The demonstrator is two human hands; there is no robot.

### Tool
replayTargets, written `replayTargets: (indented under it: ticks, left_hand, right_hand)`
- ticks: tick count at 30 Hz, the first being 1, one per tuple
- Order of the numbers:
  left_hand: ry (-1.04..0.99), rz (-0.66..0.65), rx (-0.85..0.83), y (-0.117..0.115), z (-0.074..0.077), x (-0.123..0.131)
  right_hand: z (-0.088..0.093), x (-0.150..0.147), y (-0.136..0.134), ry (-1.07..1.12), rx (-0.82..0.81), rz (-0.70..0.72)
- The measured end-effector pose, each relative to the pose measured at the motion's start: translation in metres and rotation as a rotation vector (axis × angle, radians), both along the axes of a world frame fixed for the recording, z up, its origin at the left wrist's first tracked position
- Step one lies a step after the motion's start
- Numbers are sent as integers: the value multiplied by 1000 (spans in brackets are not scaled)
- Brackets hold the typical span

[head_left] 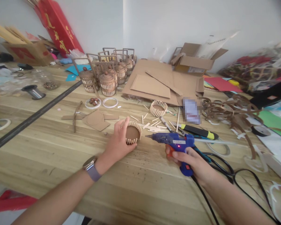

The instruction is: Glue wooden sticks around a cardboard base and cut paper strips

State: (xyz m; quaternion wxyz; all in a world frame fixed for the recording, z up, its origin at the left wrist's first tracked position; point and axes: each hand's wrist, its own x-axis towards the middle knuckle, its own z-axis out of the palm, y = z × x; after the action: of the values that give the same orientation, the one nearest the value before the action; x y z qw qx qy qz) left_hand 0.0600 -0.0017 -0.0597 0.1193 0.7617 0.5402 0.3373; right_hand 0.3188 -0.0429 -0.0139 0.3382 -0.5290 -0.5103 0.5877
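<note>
On my feed the left hand [117,139] is curled around the stick ring [133,132], fingers on its far-left side, thumb on the near rim; ring sits on the counter [135,197], brown base facing up. Right hand [193,161] is wrapped round the grip of the blue glue gun [173,139], index finger at the orange trigger [170,152]. I see the red light [179,146] lit, nozzle aimed left at the ring, close, with a gap showing between. Clear glue stick [215,141] pokes out the back; black cord [204,197] drops from the grip. Watch [90,163] on the left wrist. Just beyond the nozzle I have loose sticks [154,128] scattered, a second ring [158,108] behind them, and a black-yellow cutter [199,131] right of that, behind the gun. Pixelated item [191,111] past the cutter; can't read it. Left of the held ring: cut card [97,120] with a circle marked on it; behind it, beads [94,101] inside one white hoop, another hoop beside. Farther back: lidded baskets [107,84] with tall handles, then cardboard sheets [151,86] to their right, open box [194,64] behind. Brown strips [215,109] tangled far right.
</note>
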Motion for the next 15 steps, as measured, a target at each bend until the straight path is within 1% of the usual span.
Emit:
replayTargets:
  ticks: [2, 4, 6, 9, 15]
  left_hand:
    - [2, -3, 14, 0, -1, 0]
    - [8, -19, 26, 0, -2, -1]
    - [10, -29, 30, 0, -3, -1]
    - [6, -25, 23, 0, -3, -1]
    - [11, -24, 10, 0, -2, -1]
  right_hand:
    - [-8, -5, 5, -27, 20, -40]
    - [-15, -9, 9, -135, 91, -49]
    - [-21, -12, 11, -235, 170, 10]
    - [-26, -13, 10, -322, 263, 100]
    - [-32, -15, 8, -468, 395, 147]
